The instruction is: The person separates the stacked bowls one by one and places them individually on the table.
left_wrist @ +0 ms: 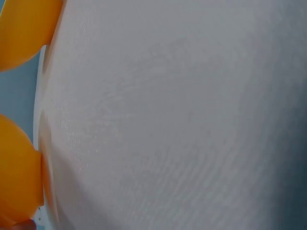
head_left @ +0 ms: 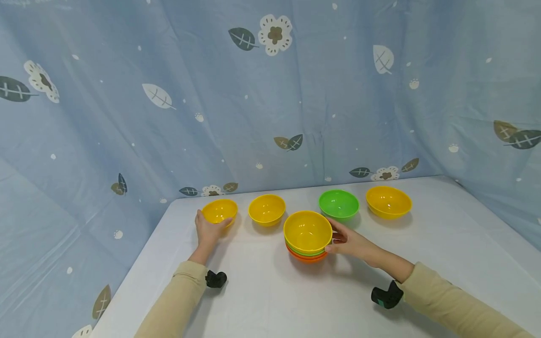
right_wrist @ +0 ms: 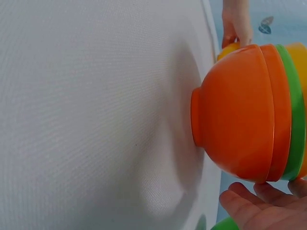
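At the far left of the row, my left hand (head_left: pixel 210 231) spans a yellow bowl (head_left: pixel 220 210), thumb at its near side and fingers at its left. That bowl also shows at the lower edge of the left wrist view, with a thumb tip against it. My right hand (head_left: pixel 348 242) touches the right side of a nested stack, thumb and fingers spread about the rim. A yellow bowl (head_left: pixel 307 231) tops the stack, above a green bowl (right_wrist: pixel 291 112) and orange bowls (right_wrist: pixel 240 115). In the right wrist view the fingers lie fairly straight along the stack's side.
A second yellow bowl (head_left: pixel 267 210), a green bowl (head_left: pixel 339 204) and a wider yellow bowl (head_left: pixel 389 202) stand along the back of the white table (head_left: pixel 270 291). Behind hangs a blue patterned curtain (head_left: pixel 236 117). Black wrist devices (head_left: pixel 386 296) are by both sleeves.
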A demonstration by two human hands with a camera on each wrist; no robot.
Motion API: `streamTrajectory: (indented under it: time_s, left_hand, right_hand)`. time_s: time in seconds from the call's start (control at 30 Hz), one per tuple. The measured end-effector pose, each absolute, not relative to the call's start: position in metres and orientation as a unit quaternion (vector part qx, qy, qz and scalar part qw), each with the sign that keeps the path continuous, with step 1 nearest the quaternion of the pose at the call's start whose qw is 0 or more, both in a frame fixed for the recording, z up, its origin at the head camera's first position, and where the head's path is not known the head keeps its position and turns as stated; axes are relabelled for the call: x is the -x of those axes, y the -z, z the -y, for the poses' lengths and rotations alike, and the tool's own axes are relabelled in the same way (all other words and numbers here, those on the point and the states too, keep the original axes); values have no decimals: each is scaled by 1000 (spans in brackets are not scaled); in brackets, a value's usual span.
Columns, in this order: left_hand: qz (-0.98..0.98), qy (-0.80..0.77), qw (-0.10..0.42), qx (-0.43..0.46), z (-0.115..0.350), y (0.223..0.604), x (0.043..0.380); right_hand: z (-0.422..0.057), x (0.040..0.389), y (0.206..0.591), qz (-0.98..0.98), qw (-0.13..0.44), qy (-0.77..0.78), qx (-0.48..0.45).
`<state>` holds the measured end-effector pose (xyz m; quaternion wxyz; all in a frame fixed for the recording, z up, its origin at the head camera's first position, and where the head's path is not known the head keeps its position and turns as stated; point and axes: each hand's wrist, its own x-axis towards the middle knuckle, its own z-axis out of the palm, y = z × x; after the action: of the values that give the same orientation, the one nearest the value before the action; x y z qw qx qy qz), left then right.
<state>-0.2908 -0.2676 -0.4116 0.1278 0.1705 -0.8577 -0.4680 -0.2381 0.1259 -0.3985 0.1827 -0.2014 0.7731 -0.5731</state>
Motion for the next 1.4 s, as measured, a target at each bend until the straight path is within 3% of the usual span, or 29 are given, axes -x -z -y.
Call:
streamTrajectory:
  time_s: [0.57, 1.4]
  left_hand:
    - [857, 471, 104, -179, 274, 413, 291]
    - [861, 464, 135, -158, 280, 412, 274]
  right_hand:
    - [-125, 239, 399, -769, 182, 579, 201]
    - [-125, 236, 399, -774, 162, 576, 210]
